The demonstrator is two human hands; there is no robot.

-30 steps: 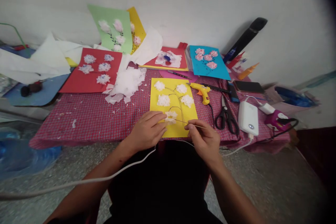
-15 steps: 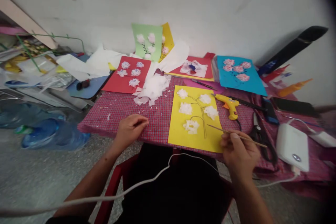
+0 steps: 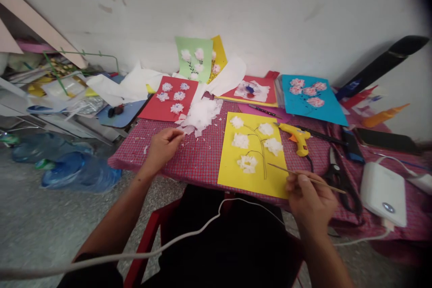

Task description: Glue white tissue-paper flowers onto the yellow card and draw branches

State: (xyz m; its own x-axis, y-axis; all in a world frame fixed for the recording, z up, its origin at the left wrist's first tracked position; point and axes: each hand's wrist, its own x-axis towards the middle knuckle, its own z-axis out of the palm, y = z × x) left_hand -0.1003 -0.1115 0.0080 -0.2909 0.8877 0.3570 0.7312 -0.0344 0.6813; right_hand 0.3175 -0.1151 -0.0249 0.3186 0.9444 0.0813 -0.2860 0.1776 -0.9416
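No lettering, label, brand, number or sign can be read anywhere here.

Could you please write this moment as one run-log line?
left hand: near white paper-scrap pile | right hand: holds thin brown stick over yellow paper sheet | on sheet: five white paper flowers

tan stick, yellow card with white flowers, red checked tablecloth, yellow glue gun with orange trigger
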